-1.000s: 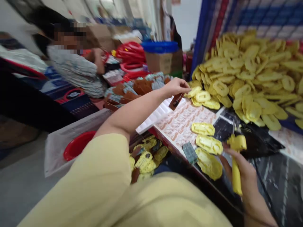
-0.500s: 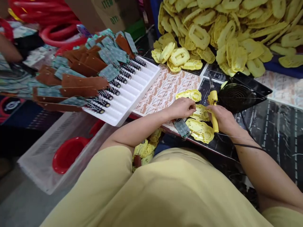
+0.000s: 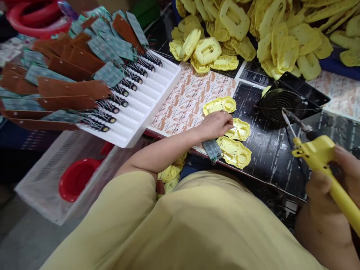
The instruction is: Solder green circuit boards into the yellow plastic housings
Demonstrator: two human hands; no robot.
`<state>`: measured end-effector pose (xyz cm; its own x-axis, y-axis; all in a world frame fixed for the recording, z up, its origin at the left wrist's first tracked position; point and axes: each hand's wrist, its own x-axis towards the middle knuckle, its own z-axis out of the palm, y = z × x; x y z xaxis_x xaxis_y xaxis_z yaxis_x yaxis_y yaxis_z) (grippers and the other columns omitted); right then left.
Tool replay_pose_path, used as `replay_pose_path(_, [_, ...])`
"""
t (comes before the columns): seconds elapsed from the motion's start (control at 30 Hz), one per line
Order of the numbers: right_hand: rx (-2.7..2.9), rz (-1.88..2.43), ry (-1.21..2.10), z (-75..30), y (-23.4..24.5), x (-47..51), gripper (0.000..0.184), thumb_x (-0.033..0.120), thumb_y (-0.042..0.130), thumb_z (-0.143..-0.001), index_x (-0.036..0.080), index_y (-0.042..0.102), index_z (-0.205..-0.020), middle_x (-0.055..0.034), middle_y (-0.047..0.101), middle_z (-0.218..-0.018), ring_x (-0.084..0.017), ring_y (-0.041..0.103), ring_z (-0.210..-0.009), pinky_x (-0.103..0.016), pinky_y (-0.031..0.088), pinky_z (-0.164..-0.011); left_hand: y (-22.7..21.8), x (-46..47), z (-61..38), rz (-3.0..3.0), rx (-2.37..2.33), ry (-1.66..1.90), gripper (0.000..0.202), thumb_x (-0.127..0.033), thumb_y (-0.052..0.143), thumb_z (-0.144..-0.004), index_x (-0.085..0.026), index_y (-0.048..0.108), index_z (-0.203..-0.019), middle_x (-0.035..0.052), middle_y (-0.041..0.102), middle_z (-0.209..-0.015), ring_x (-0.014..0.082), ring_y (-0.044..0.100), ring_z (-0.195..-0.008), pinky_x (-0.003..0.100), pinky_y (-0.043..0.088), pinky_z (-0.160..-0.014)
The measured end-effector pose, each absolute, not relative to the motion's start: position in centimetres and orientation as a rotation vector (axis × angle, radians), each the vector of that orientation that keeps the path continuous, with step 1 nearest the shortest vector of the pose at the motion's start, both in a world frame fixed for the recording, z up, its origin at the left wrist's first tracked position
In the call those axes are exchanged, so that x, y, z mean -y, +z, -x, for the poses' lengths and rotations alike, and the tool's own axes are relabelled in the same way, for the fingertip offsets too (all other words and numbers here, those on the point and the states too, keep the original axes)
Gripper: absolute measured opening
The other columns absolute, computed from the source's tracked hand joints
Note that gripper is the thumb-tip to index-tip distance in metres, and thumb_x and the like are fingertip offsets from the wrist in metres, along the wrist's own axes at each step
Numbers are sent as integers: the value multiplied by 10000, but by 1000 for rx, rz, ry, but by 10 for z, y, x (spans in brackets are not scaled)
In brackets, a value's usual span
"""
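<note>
My right hand (image 3: 327, 200) is wrapped around the handle of a yellow soldering gun (image 3: 316, 152), its metal tip pointing up and left near a black fan (image 3: 278, 107). Over on the left, my left hand (image 3: 216, 125) has its fingers pinched together above the middle yellow plastic shell (image 3: 242, 129); anything between them is too small to make out. Another yellow shell (image 3: 219, 105) lies beyond that hand, and a third shell (image 3: 236, 153) is nearer my body. Beside this near shell rests a green circuit board (image 3: 212, 150) with thin wires, at the table edge.
A white ribbed foam tray (image 3: 157, 93) at left carries circuit boards and brown boards (image 3: 73, 90) with wired black parts. Yellow shells (image 3: 233, 22) are heaped at the back. Below the tray, a clear plastic-lined bin (image 3: 42, 187) contains a red round piece (image 3: 77, 180).
My right hand has drawn the soldering gun away from the shells, to the right and closer to me. My left hand stays pinched over the middle shell. The camera view has shifted somewhat.
</note>
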<state>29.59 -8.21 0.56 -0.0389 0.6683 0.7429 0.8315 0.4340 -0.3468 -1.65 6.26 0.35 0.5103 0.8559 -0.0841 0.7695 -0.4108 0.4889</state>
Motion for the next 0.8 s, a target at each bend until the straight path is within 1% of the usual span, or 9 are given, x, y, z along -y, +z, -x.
replay_pose_path(0.07, [1735,1193,-303,-291,-1,82,396,318,738,-1016,259,747,-1408,-67,815,-1036,-234,774,-798,-323,609,-667,2,-62,16,-2281,-1336,233,168,-163,611,-1000,-159,754,-1088,98,779,-1134,243,710,-1135,386,540,-1048])
replay_pose_path(0.13, [1782,1124,-165,-282,-9,78,449,284,794,-972,273,729,-1416,-47,822,-1042,-199,758,-702,-292,582,-558,1,-61,16,-2283,-1333,242,159,-170,605,-1002,-159,747,-1074,95,772,-1117,243,706,-1118,394,540,-1048])
replay_pose_path(0.2, [1844,1111,-19,-273,-16,73,464,284,849,-927,263,731,-1375,-36,824,-1024,-201,768,-694,-289,597,-543,-1,-61,15,-2291,-1327,258,157,-180,597,-1005,-161,741,-1065,91,764,-1106,243,701,-1102,399,538,-1046])
replay_pose_path(0.37, [1893,1085,10,-262,-20,65,146,297,849,-929,248,742,-1015,-2,801,-851,-183,746,-618,-279,609,-519,-1,-61,14,-2296,-1343,237,165,-171,591,-997,-147,737,-1068,102,754,-1110,250,694,-1105,410,529,-1052])
replay_pose_path(0.5, [1917,1045,17,-258,-20,59,185,295,857,-920,252,687,-862,6,775,-772,-183,734,-592,-278,590,-487,-1,-60,15,-2308,-1337,245,172,-170,578,-995,-147,734,-1064,104,749,-1096,256,693,-1095,420,530,-1046])
replay_pose_path(0.6, [1922,1066,28,-259,-22,56,209,349,868,-915,261,697,-834,4,772,-768,-184,736,-611,-281,589,-501,-4,-60,15,-2324,-1331,285,170,-197,569,-1001,-162,731,-1042,91,741,-1067,251,686,-1075,416,527,-1038])
replay_pose_path(0.67, [1957,1132,93,-261,-23,55,243,439,821,-958,262,717,-828,-3,769,-769,-172,723,-612,-277,594,-527,-6,-60,14,-2336,-1329,293,173,-210,566,-1002,-167,729,-1036,86,736,-1054,247,682,-1063,409,523,-1036])
replay_pose_path(0.73, [2010,1224,181,-265,-23,54,358,556,723,-1013,263,729,-806,-10,753,-740,-163,697,-594,-277,592,-534,-8,-60,14,-2345,-1328,298,172,-211,564,-998,-171,727,-1033,83,733,-1044,244,678,-1050,406,522,-1035])
replay_pose_path(0.8, [2029,1288,213,-269,-21,53,444,637,686,-1013,263,727,-776,-15,730,-703,-165,680,-584,-281,576,-520,-10,-61,14,-2347,-1326,308,172,-207,561,-996,-173,725,-1034,81,735,-1041,242,675,-1046,409,521,-1040])
